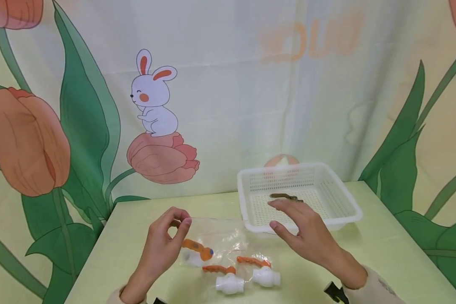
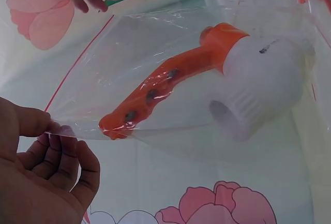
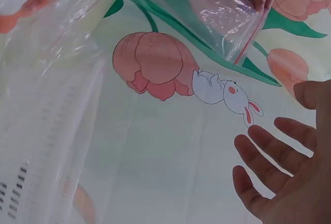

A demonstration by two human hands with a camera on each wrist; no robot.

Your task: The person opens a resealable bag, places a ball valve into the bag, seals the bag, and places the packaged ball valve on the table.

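My left hand (image 1: 163, 242) pinches the edge of a clear zip bag (image 1: 222, 232) between thumb and fingers. Inside that bag is a white plastic ball valve (image 2: 269, 81) with an orange lever handle (image 2: 163, 84); the left wrist view shows it lying along the film. In the head view, two more white valves (image 1: 229, 283) with orange levers lie in clear plastic at the front of the table. My right hand (image 1: 308, 232) holds nothing, its fingers spread and slightly bent, above the front edge of a white basket (image 1: 349, 214).
The perforated basket stands at the back right of the light green table (image 1: 137, 219). A small dark brown, lever-shaped thing (image 1: 283, 196) lies inside it. Behind the table hangs a printed curtain (image 1: 220, 105) with a rabbit and tulips.
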